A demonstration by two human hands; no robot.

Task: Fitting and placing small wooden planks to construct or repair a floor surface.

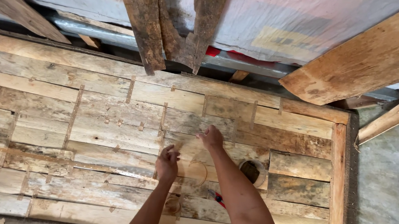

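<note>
Two bare hands are out over the patchwork panel of weathered wooden boards (91, 118), which fills most of the view from the left edge to its raised wooden border on the right. The left hand (167, 163) hovers at the panel's middle, fingers curled in narrow with the fingertips pinched close together; whether something tiny sits between them, I cannot tell. The right hand (211, 138) lies just beyond it, palm down, fingers loosely bent and resting on a pale plank, holding nothing. Just right of the right forearm there's a round dark hole with a light ring (252, 172) set in the boards. Peeking out beside that forearm, low down, is a small red and blue object (218, 198), mostly hidden. Above the panel runs a grey metal pipe (93, 29), with dark rotted wooden slats (145, 24) leaning across it, and a broad orange-brown plank (357, 62) angles in from the upper right.
</note>
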